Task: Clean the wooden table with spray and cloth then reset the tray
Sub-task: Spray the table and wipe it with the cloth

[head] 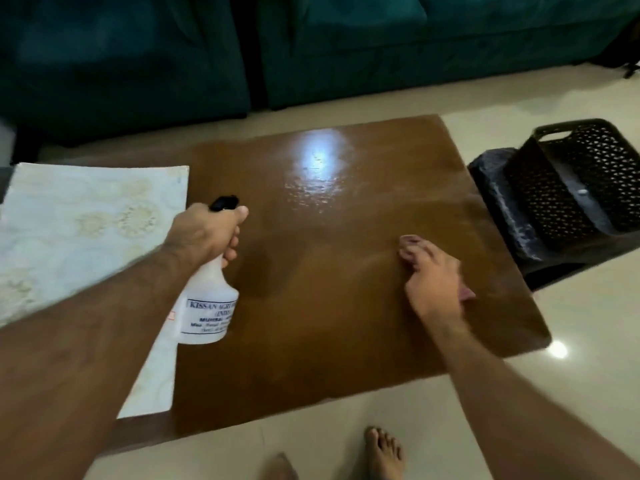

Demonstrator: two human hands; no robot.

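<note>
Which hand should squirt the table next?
The left hand: it already holds the spray bottle over the table. The right hand holds nothing.

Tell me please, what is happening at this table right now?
A person is cleaning the wooden table. The left hand grips a white spray bottle, held above the table beside a pale patterned mat. The right hand is over the bare wood, empty and blurred. A dark perforated basket stands to the right.

Single head-worn wide-angle view, looking forward and steeply down from close above wooden table [346, 271]; sofa [311, 46] beyond, bare feet [382, 452] at bottom edge.
</note>
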